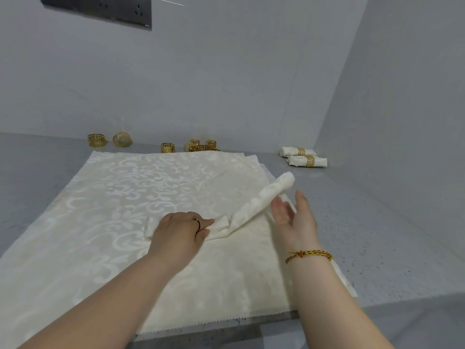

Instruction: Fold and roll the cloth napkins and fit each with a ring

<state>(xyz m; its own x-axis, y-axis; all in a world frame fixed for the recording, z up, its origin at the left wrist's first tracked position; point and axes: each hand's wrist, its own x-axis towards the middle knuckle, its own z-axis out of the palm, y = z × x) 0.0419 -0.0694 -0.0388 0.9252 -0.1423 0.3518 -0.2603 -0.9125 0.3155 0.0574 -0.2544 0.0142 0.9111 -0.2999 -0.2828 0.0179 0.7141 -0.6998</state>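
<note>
Napkins (pixel 113 197) lie stacked flat across the bench (pixel 377 222). On top of them one more is wound into a roll (pixel 261 200) that runs on a slant from near the middle out toward the far right. Its far end lifts clear of the stack; its near end is looser and spreads into folds. The left hand (pixel 180 231) sits on that loose end, fingers clenched on the cloth — probably to pin it so the tube cannot unwind. The right hand (pixel 293 217) stands on edge just right of the roll, palm turned toward it, fingers released and straight. Whether the tips touch the cloth I cannot tell. That pose suits steadying or pushing the tube rather than gripping it.

Rings (pixel 168 147) — gold, with a key pattern — wait along the far edge of the bench by the wall, well apart from both hands. At the far right two finished rolls (pixel 307 161) lie side by side, each with its ring on. Rolling looks nearly done here, and the ring is not yet fitted.
</note>
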